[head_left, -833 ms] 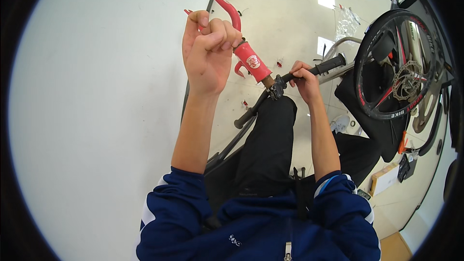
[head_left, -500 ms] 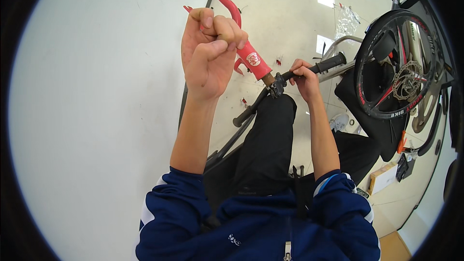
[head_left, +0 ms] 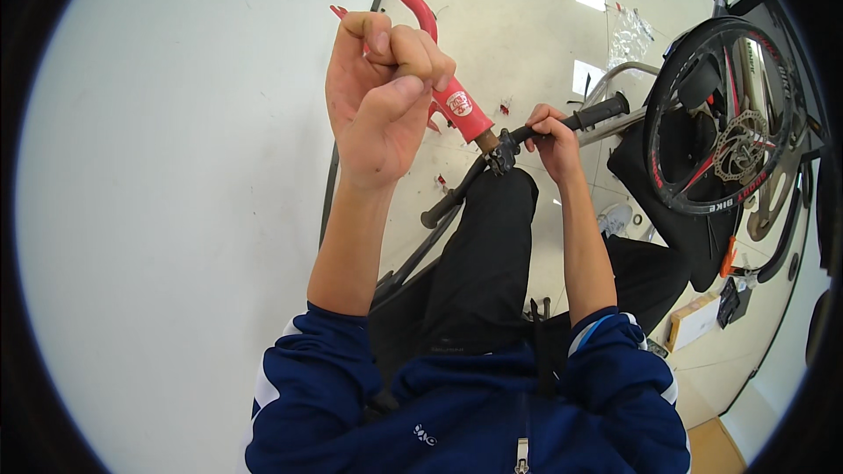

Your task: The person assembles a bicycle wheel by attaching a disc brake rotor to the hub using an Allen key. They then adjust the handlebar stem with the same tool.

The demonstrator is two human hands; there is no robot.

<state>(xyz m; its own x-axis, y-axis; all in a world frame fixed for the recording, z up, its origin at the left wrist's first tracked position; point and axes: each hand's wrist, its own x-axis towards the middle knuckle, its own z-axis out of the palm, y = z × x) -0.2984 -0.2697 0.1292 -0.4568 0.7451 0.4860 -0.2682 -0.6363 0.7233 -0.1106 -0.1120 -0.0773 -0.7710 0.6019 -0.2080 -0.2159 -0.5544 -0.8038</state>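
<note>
Left hand (head_left: 382,96) fingers curled together, raised just left of red fork (head_left: 439,79), which slants down-right to handlebar (head_left: 527,133) clamped in right hand (head_left: 551,136) fingers.

one red fork (head_left: 457,105), one handlebar (head_left: 527,136), one wheel (head_left: 724,114)

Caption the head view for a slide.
Left hand raised by a red bike fork; right hand gripping the black handlebar.
</note>
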